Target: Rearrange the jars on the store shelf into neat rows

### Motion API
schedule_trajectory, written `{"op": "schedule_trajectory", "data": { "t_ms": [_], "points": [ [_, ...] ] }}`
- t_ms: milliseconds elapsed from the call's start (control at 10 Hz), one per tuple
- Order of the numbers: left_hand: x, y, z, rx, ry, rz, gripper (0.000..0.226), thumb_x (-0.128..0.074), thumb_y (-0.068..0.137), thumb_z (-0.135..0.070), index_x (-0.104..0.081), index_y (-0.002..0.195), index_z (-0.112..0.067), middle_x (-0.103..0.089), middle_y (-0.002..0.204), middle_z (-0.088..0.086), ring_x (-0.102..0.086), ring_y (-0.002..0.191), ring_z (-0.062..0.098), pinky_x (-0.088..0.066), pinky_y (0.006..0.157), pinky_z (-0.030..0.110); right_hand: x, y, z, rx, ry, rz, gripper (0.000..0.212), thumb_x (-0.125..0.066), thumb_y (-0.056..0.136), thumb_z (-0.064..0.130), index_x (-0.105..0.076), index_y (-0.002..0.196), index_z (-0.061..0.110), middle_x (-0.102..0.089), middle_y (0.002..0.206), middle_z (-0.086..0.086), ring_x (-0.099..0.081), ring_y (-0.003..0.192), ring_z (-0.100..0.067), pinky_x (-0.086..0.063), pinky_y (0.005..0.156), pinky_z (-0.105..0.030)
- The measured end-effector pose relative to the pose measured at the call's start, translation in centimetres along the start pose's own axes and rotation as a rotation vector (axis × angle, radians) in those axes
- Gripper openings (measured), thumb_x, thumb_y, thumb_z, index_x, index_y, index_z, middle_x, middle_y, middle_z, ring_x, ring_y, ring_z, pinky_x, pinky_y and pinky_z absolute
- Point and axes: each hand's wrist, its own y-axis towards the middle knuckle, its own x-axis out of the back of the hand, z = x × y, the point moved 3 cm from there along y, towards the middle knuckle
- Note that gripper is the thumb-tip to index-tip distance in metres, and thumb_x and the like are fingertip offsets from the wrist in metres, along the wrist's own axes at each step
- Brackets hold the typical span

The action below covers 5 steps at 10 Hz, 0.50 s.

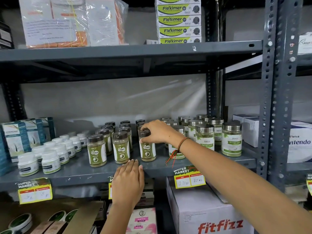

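Brown-lidded Gaska jars of green powder stand in rows on the grey middle shelf (81,168). My right hand (158,131) grips the lid and upper body of the front right Gaska jar (147,150), which stands upright on the shelf. Two more front jars, one (96,150) at the left and one (121,147) beside it, stand apart from it. My left hand (129,181) lies flat over the shelf's front edge, fingers together, holding nothing. Steel-lidded Moringa jars (231,139) are grouped to the right, behind my right wrist.
Small white tubs (50,162) line the shelf's left part, next to teal boxes (15,139). Price tags (190,179) hang on the shelf edge. A Fitfizz carton (211,215) sits below. Fleximer boxes (179,20) are stacked on the upper shelf. A slotted steel upright (276,98) stands at the right.
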Motion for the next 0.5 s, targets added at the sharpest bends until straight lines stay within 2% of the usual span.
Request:
{"op": "schedule_trajectory", "data": {
  "t_ms": [200,300,400,500],
  "points": [
    [0.0,0.1,-0.3,-0.012,-0.001,-0.004,0.042,-0.041,0.094,-0.032,-0.072,0.106,-0.008,-0.073,0.106,0.008,-0.067,0.101,0.023,-0.049,0.092,0.038,0.3,-0.6,0.1,-0.011,-0.005,-0.004,0.06,-0.066,0.08,0.056,-0.06,0.132,0.027,-0.064,0.133,-0.005,-0.057,0.123,-0.032,-0.049,0.1,-0.048],
    [-0.1,0.1,-0.3,-0.021,0.005,-0.012,0.043,-0.039,0.095,-0.033,-0.073,0.106,-0.008,-0.073,0.106,0.008,-0.067,0.101,0.023,-0.049,0.092,0.038,0.2,-0.7,0.2,-0.008,-0.026,0.008,0.066,-0.063,0.082,0.057,-0.052,0.14,0.028,-0.058,0.141,-0.006,-0.053,0.129,-0.034,-0.046,0.103,-0.049],
    [0.0,0.2,-0.3,-0.01,-0.001,-0.005,0.045,-0.038,0.095,-0.033,-0.073,0.105,-0.008,-0.073,0.105,0.008,-0.068,0.1,0.022,-0.05,0.091,0.038,0.6,-1.2,0.1,-0.016,-0.024,-0.042,0.069,-0.06,0.081,0.061,-0.051,0.142,0.029,-0.061,0.138,-0.008,-0.055,0.125,-0.036,-0.048,0.1,-0.049],
    [-0.3,0.2,-0.2,-0.009,-0.024,-0.01,0.045,-0.038,0.094,-0.034,-0.073,0.104,-0.008,-0.074,0.104,0.008,-0.068,0.098,0.022,-0.051,0.09,0.038,1.1,-1.4,-0.3,-0.014,-0.014,-0.121,0.061,-0.058,0.083,0.058,-0.055,0.137,0.029,-0.068,0.124,-0.007,-0.061,0.115,-0.035,-0.051,0.094,-0.047]
  ]
}}
